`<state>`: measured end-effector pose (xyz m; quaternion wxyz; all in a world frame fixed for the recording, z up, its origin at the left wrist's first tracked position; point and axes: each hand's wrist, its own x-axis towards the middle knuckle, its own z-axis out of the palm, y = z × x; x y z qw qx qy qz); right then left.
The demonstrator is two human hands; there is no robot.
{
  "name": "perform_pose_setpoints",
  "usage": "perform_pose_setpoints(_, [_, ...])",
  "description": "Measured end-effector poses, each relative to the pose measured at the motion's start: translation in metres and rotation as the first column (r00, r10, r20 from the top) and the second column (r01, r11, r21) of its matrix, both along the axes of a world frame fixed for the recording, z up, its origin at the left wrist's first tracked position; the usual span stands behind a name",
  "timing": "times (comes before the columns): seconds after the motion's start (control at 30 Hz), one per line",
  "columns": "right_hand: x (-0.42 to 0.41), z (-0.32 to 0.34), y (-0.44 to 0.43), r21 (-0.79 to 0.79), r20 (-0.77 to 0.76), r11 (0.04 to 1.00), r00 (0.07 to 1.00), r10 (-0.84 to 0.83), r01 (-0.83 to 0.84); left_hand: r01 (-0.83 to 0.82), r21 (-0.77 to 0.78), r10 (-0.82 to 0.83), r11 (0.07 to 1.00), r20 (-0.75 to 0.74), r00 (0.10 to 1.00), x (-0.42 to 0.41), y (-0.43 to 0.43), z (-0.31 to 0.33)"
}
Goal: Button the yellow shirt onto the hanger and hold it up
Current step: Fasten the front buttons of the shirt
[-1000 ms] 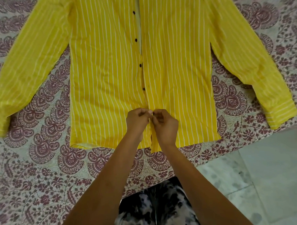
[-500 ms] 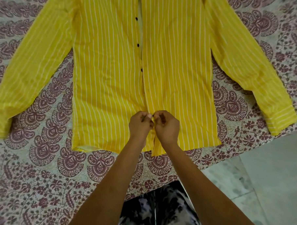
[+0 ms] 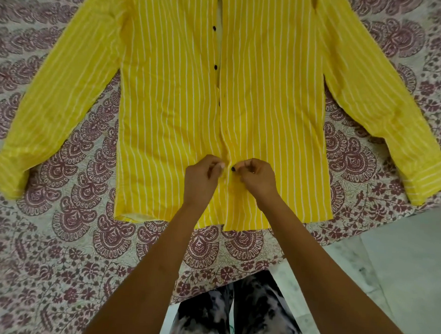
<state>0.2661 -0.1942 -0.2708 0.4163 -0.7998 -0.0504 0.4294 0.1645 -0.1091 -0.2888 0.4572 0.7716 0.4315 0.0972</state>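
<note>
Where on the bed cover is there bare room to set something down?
Widest: the bedspread below the left-side sleeve and the hem of the yellow shirt. Narrower wedges lie between shirt body and each sleeve. Crowded at the placket, where the left hand and right hand pinch the fabric.

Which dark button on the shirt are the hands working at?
The lowest button, between the left hand and right hand pinching the yellow shirt; the others sit higher up the placket, untouched.

Both hands, left hand and right hand, pinch the yellow shirt placket (black button showing)
</note>
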Motion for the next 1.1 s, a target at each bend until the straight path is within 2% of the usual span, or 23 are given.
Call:
perform_pose_setpoints(0.07, [0.004,0.001,0.004,-0.031,0.18,0.999,0.983,0.04,-0.035,-0.084,-0.055,0.086,0.995,0.034,0.996,0.005,0.011,0.0])
perform_pose_setpoints(0.17, [0.012,0.002,0.016,0.011,0.297,0.991,0.947,0.124,-0.133,-0.09,-0.071,0.093,0.993,0.04,0.995,0.02,0.037,0.001])
perform_pose_setpoints(0.27, [0.018,-0.002,0.032,-0.026,0.364,0.961,0.893,0.265,-0.275,0.005,-0.056,-0.004,0.998,0.019,1.0,0.038,0.064,-0.001])
perform_pose_setpoints(0.43, [0.029,-0.015,0.058,-0.229,0.357,0.908,0.838,0.413,-0.35,0.15,-0.076,-0.158,0.986,-0.118,0.98,0.054,0.079,-0.011])
perform_pose_setpoints(0.6, [0.041,-0.011,0.057,-0.212,0.374,0.952,0.882,0.287,-0.22,0.127,-0.104,-0.142,0.986,-0.157,0.977,0.061,0.074,-0.019])
perform_pose_setpoints(0.77, [0.042,-0.01,0.051,-0.153,0.338,0.974,0.917,0.213,-0.17,0.284,0.006,-0.27,0.959,-0.289,0.918,0.068,0.064,-0.018])
perform_pose_setpoints(0.87, [0.038,-0.012,0.053,-0.087,0.272,0.994,0.958,0.089,-0.067,0.336,0.028,-0.304,0.942,-0.36,0.882,0.069,0.062,-0.016])
perform_pose_setpoints(0.97, [0.033,-0.015,0.059,0.008,0.112,0.996,0.989,-0.092,0.092,0.352,0.045,-0.305,0.935,-0.404,0.862,0.074,0.06,-0.009])
perform_pose_setpoints(1.1, [0.028,-0.017,0.06,0.053,0.033,0.975,0.976,-0.217,0.215,0.331,-0.01,-0.311,0.943,-0.369,0.876,0.079,0.064,-0.007])
